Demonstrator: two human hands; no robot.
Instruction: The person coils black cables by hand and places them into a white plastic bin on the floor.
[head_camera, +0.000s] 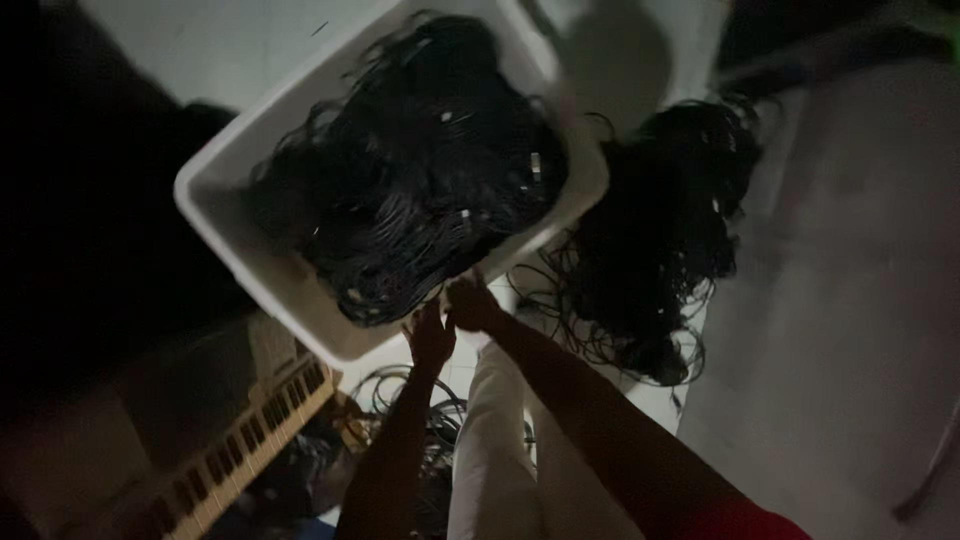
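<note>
Dim light, view from above. Both hands meet at the near edge of a white plastic bin (240, 190) packed with tangled black cables (420, 170). Left hand (430, 338) and right hand (472, 305) sit at the rim; whether either grip is closed on rim or cable, cannot tell. Just right of the hands, a second cable heap (660, 230) lies on the floor. Below-left, a keyboard instrument (262, 420).

Risk: loops snag and drag the whole mass out; bin tips.

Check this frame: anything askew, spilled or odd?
Yes. A second heap of black cables lies loose on the floor beside the white bin, not in it. The bin's own cable tangle is heaped to the rim.
</note>
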